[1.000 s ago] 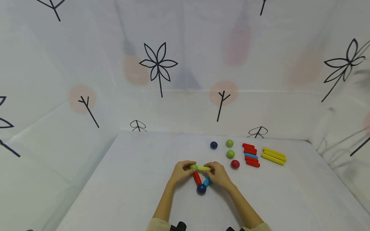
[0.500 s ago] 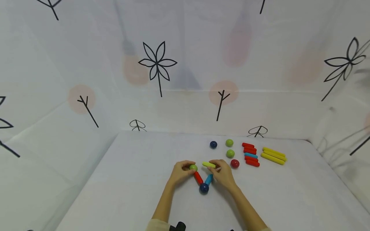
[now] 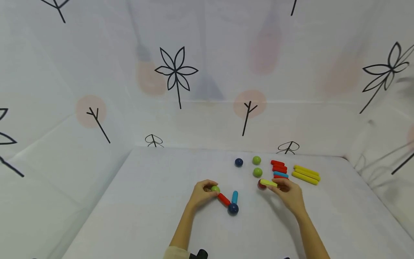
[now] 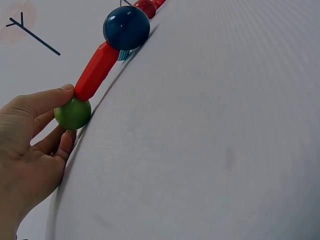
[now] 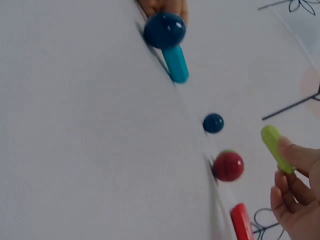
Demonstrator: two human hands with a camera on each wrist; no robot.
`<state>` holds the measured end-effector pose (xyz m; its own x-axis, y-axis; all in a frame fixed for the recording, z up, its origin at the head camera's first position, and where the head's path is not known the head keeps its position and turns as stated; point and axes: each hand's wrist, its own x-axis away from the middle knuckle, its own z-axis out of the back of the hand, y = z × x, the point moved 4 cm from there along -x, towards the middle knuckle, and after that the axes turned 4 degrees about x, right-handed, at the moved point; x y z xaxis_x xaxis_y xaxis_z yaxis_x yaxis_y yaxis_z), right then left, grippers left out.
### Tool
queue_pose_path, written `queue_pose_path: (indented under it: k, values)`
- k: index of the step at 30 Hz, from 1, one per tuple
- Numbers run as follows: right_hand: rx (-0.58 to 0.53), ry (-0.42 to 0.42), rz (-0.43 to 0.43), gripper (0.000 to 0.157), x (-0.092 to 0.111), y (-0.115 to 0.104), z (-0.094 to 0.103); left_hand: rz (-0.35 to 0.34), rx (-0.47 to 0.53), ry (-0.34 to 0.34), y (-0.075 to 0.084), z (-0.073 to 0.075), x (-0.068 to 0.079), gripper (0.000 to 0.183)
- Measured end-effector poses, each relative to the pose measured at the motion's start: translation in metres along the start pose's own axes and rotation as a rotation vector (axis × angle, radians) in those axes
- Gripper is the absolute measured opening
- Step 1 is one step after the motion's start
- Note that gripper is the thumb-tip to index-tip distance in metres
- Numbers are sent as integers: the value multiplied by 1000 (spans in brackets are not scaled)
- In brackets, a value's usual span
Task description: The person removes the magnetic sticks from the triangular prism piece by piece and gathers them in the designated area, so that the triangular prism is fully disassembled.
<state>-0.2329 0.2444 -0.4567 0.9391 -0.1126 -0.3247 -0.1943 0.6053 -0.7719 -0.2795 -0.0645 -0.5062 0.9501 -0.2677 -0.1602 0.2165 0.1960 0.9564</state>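
Observation:
My left hand [image 3: 202, 193] grips a green ball [image 4: 73, 114] between thumb and fingers. A red stick [image 3: 224, 199] joins that ball to a dark blue ball [image 3: 233, 209], from which a light blue stick [image 3: 234, 197] points away toward the back. Farther right, my right hand [image 3: 290, 196] pinches a yellow-green stick [image 5: 276, 147] above the table. In the head view this stick overlaps a loose red ball [image 3: 260, 185]; the right wrist view shows the stick apart from the red ball [image 5: 228, 166].
Behind the joined pieces lie a loose dark blue ball [image 3: 238, 162] and two green balls [image 3: 257, 172]. Several red sticks [image 3: 279, 168] with a light blue stick [image 3: 280, 174] among them lie at the right, beside several yellow sticks [image 3: 304, 176]. A patterned cloth backs the table.
The right hand has drawn the yellow-green stick away from the green ball and carried it right. The joined pieces have swung, their dark blue ball shifting slightly right; the left hand keeps its grip.

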Motion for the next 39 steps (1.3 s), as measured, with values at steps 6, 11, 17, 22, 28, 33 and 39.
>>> queue_pose_path:
  k: [6,11,17,22,28,33,39]
  values:
    - [98,44,-106,36,6,30,35,-9,-8,5,6,-1,2,28]
    - [196,-38,-168,42,7,49,46,-12,7,-10,30,1,10,28]
    - [219,-134,-268,45,6,66,46,19,10,-24,46,2,17,28]
    - [221,-168,-269,46,2,68,41,18,10,-19,47,2,16,29]
    - [243,-174,-247,43,-2,63,36,7,20,-17,46,3,16,28]
    - [237,-137,-277,42,-4,64,32,8,29,-21,42,3,15,28]
    - [229,-67,-286,37,-5,69,28,19,35,-18,41,3,14,28]
